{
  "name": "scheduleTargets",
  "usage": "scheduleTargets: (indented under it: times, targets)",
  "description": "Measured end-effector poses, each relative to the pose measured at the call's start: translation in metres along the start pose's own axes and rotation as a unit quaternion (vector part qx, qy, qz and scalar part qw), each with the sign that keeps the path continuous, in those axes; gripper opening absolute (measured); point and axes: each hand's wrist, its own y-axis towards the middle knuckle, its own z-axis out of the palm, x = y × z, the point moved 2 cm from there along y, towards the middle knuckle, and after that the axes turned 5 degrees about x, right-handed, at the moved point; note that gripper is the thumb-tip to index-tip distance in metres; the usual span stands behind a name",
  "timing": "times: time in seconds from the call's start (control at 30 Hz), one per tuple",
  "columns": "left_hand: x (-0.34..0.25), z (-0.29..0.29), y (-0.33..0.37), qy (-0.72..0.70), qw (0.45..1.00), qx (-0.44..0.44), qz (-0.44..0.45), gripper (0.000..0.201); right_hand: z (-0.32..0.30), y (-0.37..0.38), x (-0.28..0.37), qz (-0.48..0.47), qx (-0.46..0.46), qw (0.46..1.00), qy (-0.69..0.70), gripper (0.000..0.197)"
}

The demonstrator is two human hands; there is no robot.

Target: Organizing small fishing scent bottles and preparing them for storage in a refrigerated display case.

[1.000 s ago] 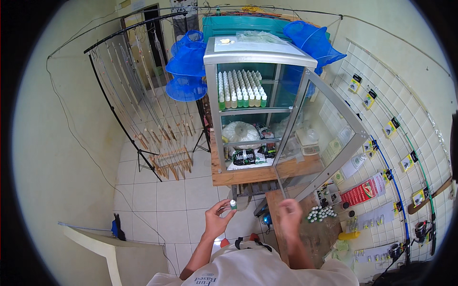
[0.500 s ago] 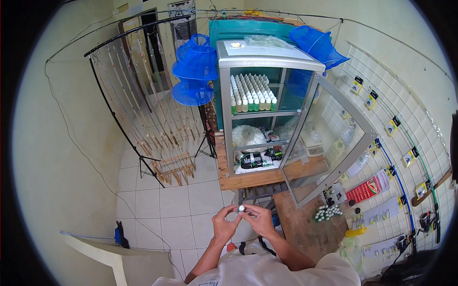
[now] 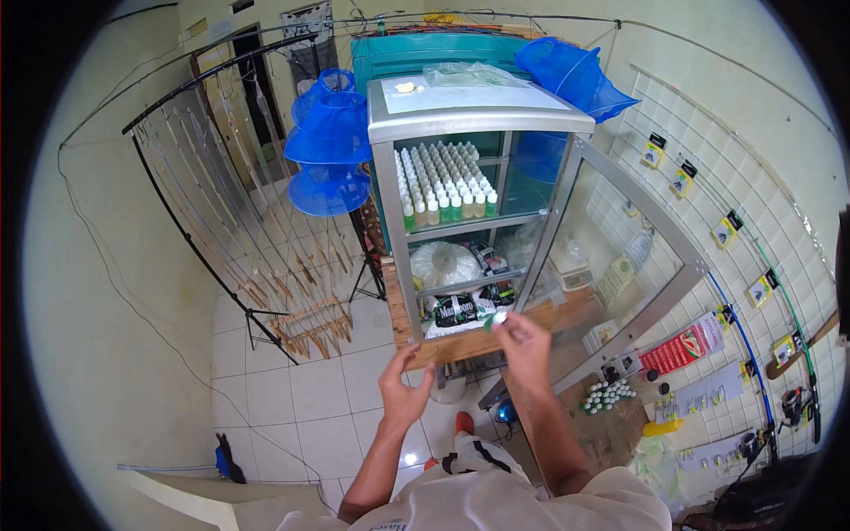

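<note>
My right hand [image 3: 529, 352] grips a small green bottle with a white cap [image 3: 496, 321] between thumb and fingers, tilted, in front of the cabinet's lower part. My left hand [image 3: 405, 389] holds nothing; its thumb and fingers are apart, just short of the wooden ledge [image 3: 407, 352]. The glass display cabinet [image 3: 482, 125] has many similar white-capped bottles [image 3: 447, 181] standing in rows on its upper shelf, some green, some pale brown. Another cluster of white-capped bottles [image 3: 607, 396] stands on the lower wooden table at the right.
The cabinet's glass door [image 3: 620, 265] hangs open to the right. Inside, below the bottles, lie a white bundle [image 3: 445, 264] and dark packages [image 3: 456, 310]. Blue mesh nets [image 3: 329, 133] and a rack of rods [image 3: 266, 221] are at left; a white wire grid [image 3: 699, 203] covers the right wall.
My hands have separated. The right one has carried the bottle forward and right toward the cabinet; the left has let go of it and opened. The view has shifted slightly.
</note>
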Motion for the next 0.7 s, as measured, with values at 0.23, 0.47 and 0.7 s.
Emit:
scheduleTargets:
  times: [0.23, 0.47, 0.7]
  targets:
    - [0.000, -0.009, 0.094, -0.015, 0.998, -0.036, 0.041, 0.059, -0.005, 0.130, 0.066, -0.137, -0.055, 0.989, 0.023, 0.027]
    - [0.006, 0.003, 0.136, 0.058, 0.993, -0.096, 0.033, 0.072, 0.013, 0.229, 0.086, -0.148, -0.062, 0.981, -0.105, 0.028]
    - [0.022, 0.011, 0.147, 0.036, 0.991, -0.121, 0.050, 0.066, 0.012, 0.298, 0.089, -0.144, -0.067, 0.964, -0.215, 0.030]
